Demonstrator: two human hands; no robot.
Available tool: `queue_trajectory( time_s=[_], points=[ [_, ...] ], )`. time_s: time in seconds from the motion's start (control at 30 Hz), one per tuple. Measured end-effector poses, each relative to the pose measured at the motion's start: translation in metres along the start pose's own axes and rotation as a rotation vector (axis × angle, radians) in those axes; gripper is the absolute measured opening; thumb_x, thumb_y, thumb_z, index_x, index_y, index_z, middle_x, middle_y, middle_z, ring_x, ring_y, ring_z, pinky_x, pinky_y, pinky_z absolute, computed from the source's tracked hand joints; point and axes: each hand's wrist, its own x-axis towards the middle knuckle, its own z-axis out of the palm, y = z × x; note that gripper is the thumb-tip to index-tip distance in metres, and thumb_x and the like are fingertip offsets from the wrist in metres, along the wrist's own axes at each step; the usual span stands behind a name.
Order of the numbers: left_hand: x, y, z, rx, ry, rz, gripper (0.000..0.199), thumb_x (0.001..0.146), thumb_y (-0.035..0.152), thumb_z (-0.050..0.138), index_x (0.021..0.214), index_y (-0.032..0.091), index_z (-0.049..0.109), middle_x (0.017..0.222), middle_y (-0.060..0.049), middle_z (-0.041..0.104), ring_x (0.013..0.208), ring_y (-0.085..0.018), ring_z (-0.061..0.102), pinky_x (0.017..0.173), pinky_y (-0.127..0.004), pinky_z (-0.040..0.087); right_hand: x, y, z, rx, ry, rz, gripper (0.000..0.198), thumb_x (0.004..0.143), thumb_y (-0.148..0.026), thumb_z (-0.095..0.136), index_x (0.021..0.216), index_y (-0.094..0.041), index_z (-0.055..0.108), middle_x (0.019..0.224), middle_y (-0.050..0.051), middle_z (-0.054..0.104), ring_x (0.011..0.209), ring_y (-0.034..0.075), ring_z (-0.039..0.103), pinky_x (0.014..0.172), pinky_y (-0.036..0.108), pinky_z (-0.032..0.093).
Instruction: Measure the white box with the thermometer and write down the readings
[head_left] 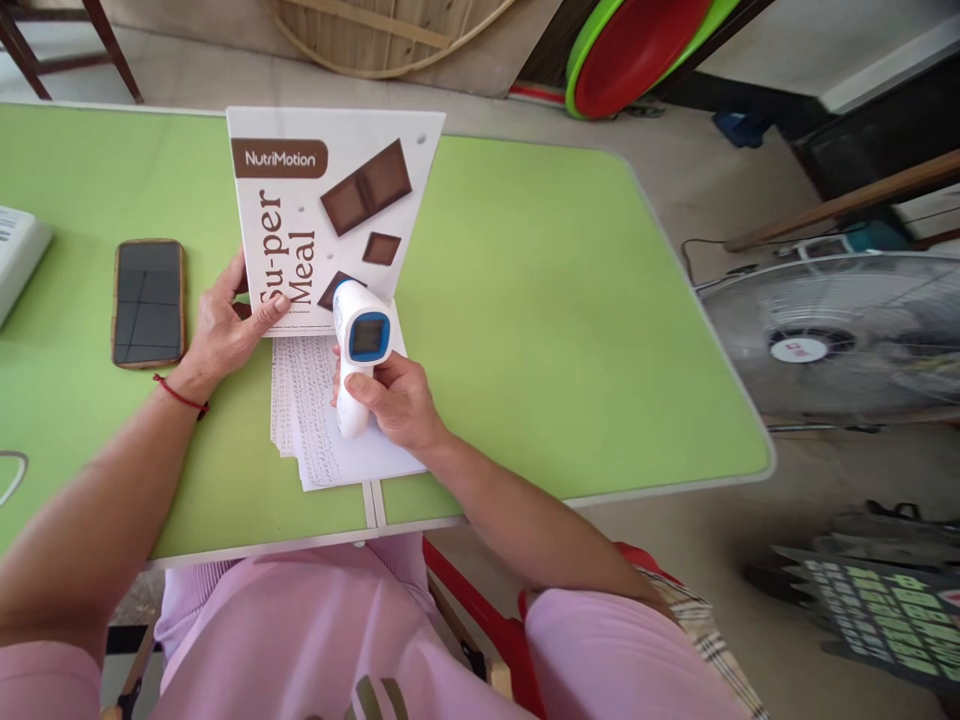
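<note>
My left hand (229, 325) grips the lower left edge of a white NutriMotion box (300, 215), thumb on its printed front. The box stands tilted up, with pictures of chocolate pieces facing me. In my right hand (405, 400) is a white infrared thermometer (356, 400) with a blue-framed screen, held upright by its handle. The thermometer's head overlaps the box's lower right part in view; whether they touch I cannot tell. Beneath both lie several sheets of handwritten paper (322, 430) on the green table (540, 320).
A phone (148, 303) lies left of my left hand. At the far left edge sits a white object (19, 250), partly cut off. A large fan (832, 340) stands beyond the table's right end. Red and green basins (637, 55) lean at the back.
</note>
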Motion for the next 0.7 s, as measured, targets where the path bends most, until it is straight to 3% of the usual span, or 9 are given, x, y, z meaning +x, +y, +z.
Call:
queue_trajectory(
  time_s=[0.13, 0.23, 0.4, 0.53, 0.7],
  points=[
    [-0.001, -0.004, 0.000, 0.006, -0.001, -0.030, 0.074, 0.088, 0.074, 0.075, 0.137, 0.020, 0.061, 0.124, -0.013, 0.073, 0.111, -0.033, 0.073, 0.085, -0.040, 0.065, 0.000, 0.000, -0.001, -0.027, -0.021, -0.044, 0.051, 0.076, -0.069, 0.082, 0.087, -0.023, 0.062, 0.076, -0.002, 0.059, 0.064, 0.014, 0.057, 0.059, 0.032, 0.054],
    [-0.001, -0.014, -0.001, 0.014, 0.027, -0.023, 0.092, 0.083, 0.082, 0.074, 0.149, 0.023, 0.048, 0.135, -0.015, 0.066, 0.123, -0.035, 0.068, 0.093, -0.042, 0.064, 0.001, -0.004, -0.009, -0.120, 0.011, -0.161, 0.048, 0.080, -0.068, 0.079, 0.088, -0.024, 0.063, 0.076, -0.001, 0.062, 0.063, 0.014, 0.057, 0.057, 0.031, 0.053],
    [0.003, -0.032, -0.005, 0.083, 0.063, 0.055, 0.102, 0.085, 0.081, 0.073, 0.161, 0.030, 0.027, 0.147, -0.017, 0.054, 0.139, -0.039, 0.057, 0.109, -0.049, 0.056, 0.004, -0.018, -0.054, -0.497, 0.211, -0.329, 0.056, 0.083, -0.074, 0.072, 0.109, -0.024, 0.068, 0.092, 0.005, 0.071, 0.079, 0.021, 0.065, 0.072, 0.039, 0.059],
    [0.004, -0.041, -0.006, 0.115, 0.073, 0.142, 0.098, 0.088, 0.077, 0.073, 0.161, 0.033, 0.025, 0.145, -0.015, 0.053, 0.141, -0.039, 0.053, 0.111, -0.051, 0.053, 0.005, -0.024, -0.093, -0.970, 0.247, -0.225, 0.068, 0.085, -0.075, 0.066, 0.127, -0.022, 0.067, 0.110, 0.012, 0.071, 0.099, 0.032, 0.066, 0.086, 0.051, 0.059],
    [0.004, -0.046, -0.006, 0.115, 0.013, 0.140, 0.098, 0.091, 0.071, 0.074, 0.162, 0.036, 0.017, 0.146, -0.016, 0.051, 0.134, -0.038, 0.058, 0.101, -0.049, 0.058, 0.007, -0.019, -0.106, -1.274, 0.244, -0.073, 0.059, 0.094, -0.064, 0.057, 0.132, -0.019, 0.066, 0.109, 0.016, 0.070, 0.104, 0.037, 0.064, 0.088, 0.053, 0.057]
  ],
)
